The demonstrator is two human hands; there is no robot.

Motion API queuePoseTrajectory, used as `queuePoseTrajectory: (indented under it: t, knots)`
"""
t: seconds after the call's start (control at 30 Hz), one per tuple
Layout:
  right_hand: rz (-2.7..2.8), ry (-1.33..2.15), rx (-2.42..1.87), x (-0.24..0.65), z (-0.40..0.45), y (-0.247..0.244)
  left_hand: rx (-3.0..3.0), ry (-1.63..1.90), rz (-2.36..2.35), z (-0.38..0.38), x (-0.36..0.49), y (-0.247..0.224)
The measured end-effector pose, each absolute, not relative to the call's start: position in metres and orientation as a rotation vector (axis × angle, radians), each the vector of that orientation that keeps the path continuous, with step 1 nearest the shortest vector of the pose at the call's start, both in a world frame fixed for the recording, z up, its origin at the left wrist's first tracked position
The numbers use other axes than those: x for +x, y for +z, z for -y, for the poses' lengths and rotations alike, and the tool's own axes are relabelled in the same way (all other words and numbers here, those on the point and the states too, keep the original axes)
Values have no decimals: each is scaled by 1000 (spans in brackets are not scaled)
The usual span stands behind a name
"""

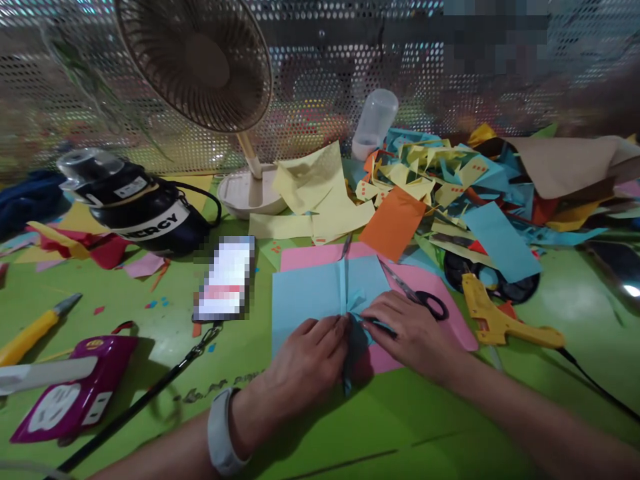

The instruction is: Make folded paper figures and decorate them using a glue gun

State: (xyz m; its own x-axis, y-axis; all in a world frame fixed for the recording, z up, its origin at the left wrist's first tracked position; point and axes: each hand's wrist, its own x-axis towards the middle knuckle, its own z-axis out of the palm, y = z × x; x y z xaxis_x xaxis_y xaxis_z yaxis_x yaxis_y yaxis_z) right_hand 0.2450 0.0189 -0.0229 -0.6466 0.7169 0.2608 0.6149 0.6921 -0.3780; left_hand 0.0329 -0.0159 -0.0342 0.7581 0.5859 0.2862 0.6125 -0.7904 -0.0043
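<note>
Nearest the camera, pale wristband (223, 433) on the left forearm, low in view, with the bare right forearm reaching in from the lower right; ahead of both, near the middle of the green table (450, 427), blue paper (305, 300), lying over pink paper (463, 323) and crossed lengthwise by a narrow strip (343, 287), perhaps a fold; at its lower part, left hand (310, 353), fingertips bunched, grip narrow and apparently pinching the blue paper; just beside it, right hand (415, 330), thumb and fingers close together on crumpled blue folds, grip likewise narrow, apparently holding the same paper; cannot tell how firmly, with the fingertips partly hidden.

Judging from this, probably midway through shaping or pressing folds by hand; for the next move, likely best to pin the sheet with the left fingertips and smooth the folds lightly with the right, without tearing or skewing them.

Close on the right, scissors (413, 290); farther right, yellow glue gun (493, 317); beyond the sheet, orange paper (393, 223), cream paper (320, 187) and a scrap heap (425, 167); leftward, lit phone (225, 280), purple case (90, 380) and yellow cutter (33, 337); at the back, fan (207, 63).
</note>
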Motion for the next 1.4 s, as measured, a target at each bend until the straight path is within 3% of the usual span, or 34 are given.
queuePoseTrajectory:
  t: [0.57,0.97,1.23,1.4]
  knots:
    - [2850,-131,-707,251,-17,-18,-2901,-464,993,15,30,-32]
    - [2649,60,-1029,247,-21,-24,-2923,-359,971,12,30,-27]
    - [2754,-68,-1073,246,-20,-30,-2917,-311,985,13,30,-25]
    - [2653,50,-1065,245,-21,-28,-2916,-309,986,14,31,-25]
